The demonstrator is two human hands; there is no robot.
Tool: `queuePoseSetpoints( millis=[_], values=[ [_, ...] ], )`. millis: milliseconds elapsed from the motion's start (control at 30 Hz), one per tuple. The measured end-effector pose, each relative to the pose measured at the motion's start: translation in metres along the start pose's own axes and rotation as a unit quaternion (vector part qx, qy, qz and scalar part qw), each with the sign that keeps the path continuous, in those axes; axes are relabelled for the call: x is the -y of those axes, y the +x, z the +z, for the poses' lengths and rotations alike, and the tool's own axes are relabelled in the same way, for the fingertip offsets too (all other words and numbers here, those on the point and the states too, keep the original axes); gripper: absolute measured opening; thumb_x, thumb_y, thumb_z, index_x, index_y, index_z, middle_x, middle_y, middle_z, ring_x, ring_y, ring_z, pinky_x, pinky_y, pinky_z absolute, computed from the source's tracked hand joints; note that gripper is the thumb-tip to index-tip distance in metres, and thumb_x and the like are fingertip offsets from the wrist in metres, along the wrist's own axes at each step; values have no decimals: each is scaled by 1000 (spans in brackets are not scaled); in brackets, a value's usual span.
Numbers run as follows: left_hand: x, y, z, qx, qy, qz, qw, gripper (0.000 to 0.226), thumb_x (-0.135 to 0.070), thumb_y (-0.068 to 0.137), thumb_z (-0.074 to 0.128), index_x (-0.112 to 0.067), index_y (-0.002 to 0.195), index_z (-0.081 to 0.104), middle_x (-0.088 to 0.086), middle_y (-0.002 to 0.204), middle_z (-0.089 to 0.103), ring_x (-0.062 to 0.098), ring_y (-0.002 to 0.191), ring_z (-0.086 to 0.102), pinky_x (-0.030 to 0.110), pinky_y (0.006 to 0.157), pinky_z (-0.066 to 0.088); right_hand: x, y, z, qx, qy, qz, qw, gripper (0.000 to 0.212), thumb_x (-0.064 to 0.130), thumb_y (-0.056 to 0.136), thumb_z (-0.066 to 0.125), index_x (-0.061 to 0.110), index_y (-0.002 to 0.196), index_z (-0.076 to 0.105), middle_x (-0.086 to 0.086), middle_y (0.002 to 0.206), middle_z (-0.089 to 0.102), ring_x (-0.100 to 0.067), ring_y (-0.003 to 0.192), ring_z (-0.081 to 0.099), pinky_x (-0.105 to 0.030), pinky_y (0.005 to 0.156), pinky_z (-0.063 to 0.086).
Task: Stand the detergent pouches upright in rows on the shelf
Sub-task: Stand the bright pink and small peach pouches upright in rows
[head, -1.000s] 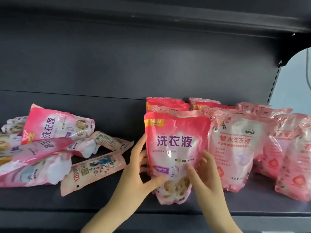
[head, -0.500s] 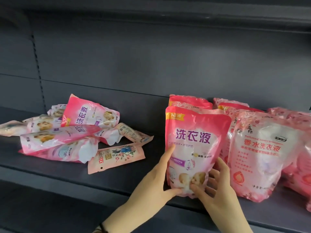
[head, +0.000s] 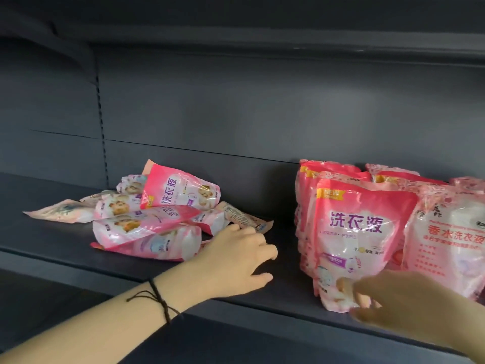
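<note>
So the left hand (head: 236, 258) is palm-down over the dark grey metal shelf (head: 65, 240), fingers loosely spread and pretty relaxed, and it's got nothing in it as far as I can see. There's a thin black string bracelet (head: 157, 298) on that wrist.

Right off its little-finger side is the messy heap of pink and white plastic pouches (head: 157, 214). They're all lying flat and criss-crossed over each other, with one propped at a tilt on top. A flat pouch with a barcode end (head: 246, 220) pokes out just beyond the knuckles.

Past the left fingertips, across a strip of bare shelf, is the pink plastic detergent pouch with purple lettering (head: 359, 232) and a yellow NEW tag. It stands upright at the front of its row, with more pink pouches lined up right behind it.

The right hand (head: 393, 303) is down at that pouch's bottom corner, fingers against the plastic. It's super blurry though, so I honestly can't tell if it's gripping or just touching.

Just above the back of the right hand there's a paler pink-and-white pouch with red lettering (head: 446, 240). That one's upright too, pressed up against the first, with more behind it.
</note>
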State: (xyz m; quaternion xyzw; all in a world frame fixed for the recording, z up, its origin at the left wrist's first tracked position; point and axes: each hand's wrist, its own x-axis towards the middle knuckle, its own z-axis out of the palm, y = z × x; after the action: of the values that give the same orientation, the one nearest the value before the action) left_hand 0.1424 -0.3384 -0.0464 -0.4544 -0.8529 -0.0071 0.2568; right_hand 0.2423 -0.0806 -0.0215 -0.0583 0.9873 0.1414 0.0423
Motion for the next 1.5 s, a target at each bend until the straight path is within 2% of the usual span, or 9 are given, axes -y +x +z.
queuePoseSetpoints(
  millis=[133,233,400,533,667,800,1033,1300,1500],
  values=[
    [60,-48,-25,32,46,1,998,43,-57,88,39,-26,110,60,-6,101,62,15,97,52,30,81,31,70,21,-43,5,-34,-25,999,37,59,88,41,32,110,54,12,104,62,-10,91,59,-24,73,43],
    [76,-53,-32,64,70,-12,995,43,-59,86,39,-30,108,61,-9,98,62,14,96,52,32,81,38,91,26,-65,-6,-20,-36,999,36,56,90,45,31,113,55,11,99,58,-6,73,50,-21,63,39],
    [130,-78,-53,88,95,-8,991,31,-52,84,45,-29,97,61,-10,81,55,14,87,52,32,76,40,145,66,-98,-33,-58,-38,997,42,50,92,48,28,127,53,3,119,62,-18,101,61,-32,81,52],
    [156,-66,-55,78,114,16,990,31,-50,85,45,-23,78,58,-8,65,41,17,75,51,31,68,40,169,98,-120,-23,-70,-13,997,36,44,93,48,25,122,57,2,111,64,-21,97,63,-35,80,53],
    [170,-40,-45,93,100,21,990,26,-47,83,49,-23,72,48,-8,71,43,18,77,46,34,71,46,171,128,-133,-20,-84,0,996,36,41,93,51,21,122,58,0,112,65,-20,98,63,-36,82,54],
    [178,-8,-19,89,102,34,990,24,-43,83,51,-25,72,39,-1,80,56,22,84,52,30,64,32,157,165,-130,1,-80,23,997,34,34,93,54,18,123,58,-3,111,65,-22,98,63,-33,78,52],
    [174,66,42,122,31,73,989,31,-47,85,57,-26,108,63,-1,102,64,22,103,55,32,74,36,111,223,-117,44,-29,75,996,34,33,92,57,17,121,61,-3,117,63,-23,104,60,-35,83,51],
    [185,113,93,248,-88,96,960,36,-40,74,76,-25,103,63,-6,104,58,16,101,50,42,83,49,82,237,-104,57,60,97,992,35,37,92,57,20,122,59,-3,116,61,-21,102,59,-39,91,50],
    [189,120,102,214,-83,108,967,22,-38,82,68,-28,101,67,-7,105,62,15,93,58,35,74,50,82,237,-91,24,98,121,987,34,40,92,54,23,121,58,0,115,61,-19,100,60,-35,84,50]
  ],
)
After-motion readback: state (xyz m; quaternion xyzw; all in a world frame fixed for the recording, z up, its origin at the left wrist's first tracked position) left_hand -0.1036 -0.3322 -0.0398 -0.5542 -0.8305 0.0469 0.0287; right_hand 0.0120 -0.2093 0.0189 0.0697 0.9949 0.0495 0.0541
